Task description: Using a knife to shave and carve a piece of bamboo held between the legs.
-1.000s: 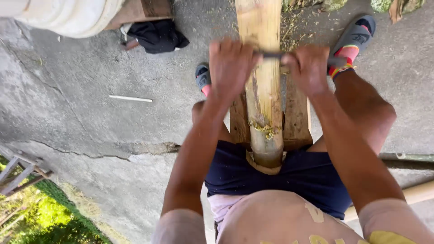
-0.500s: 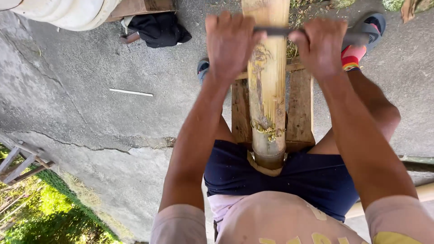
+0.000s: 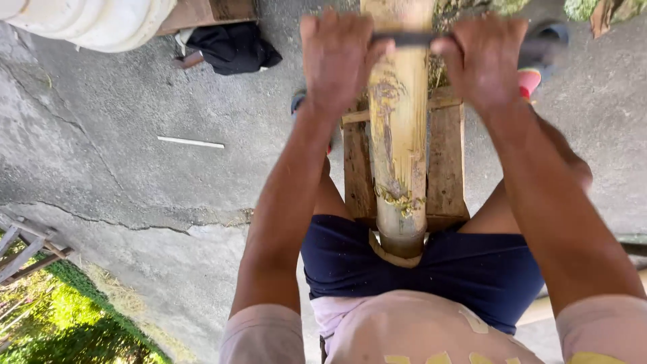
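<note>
Both fists clamped on a blade across bamboo.
Your left hand (image 3: 340, 57) gripped one end of the dark blade (image 3: 404, 39), your right hand (image 3: 485, 61) the other; the bamboo pole (image 3: 397, 148) lay between them on a wooden bench (image 3: 446, 162).

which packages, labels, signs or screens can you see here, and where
None: no package, label, sign or screen shows.
The only print is pale yellow shapes on the person's pink shirt, at the bottom edge, too cropped to make out.
The hands, left hand and right hand, grip a dark blade across a bare bamboo pole.
</note>
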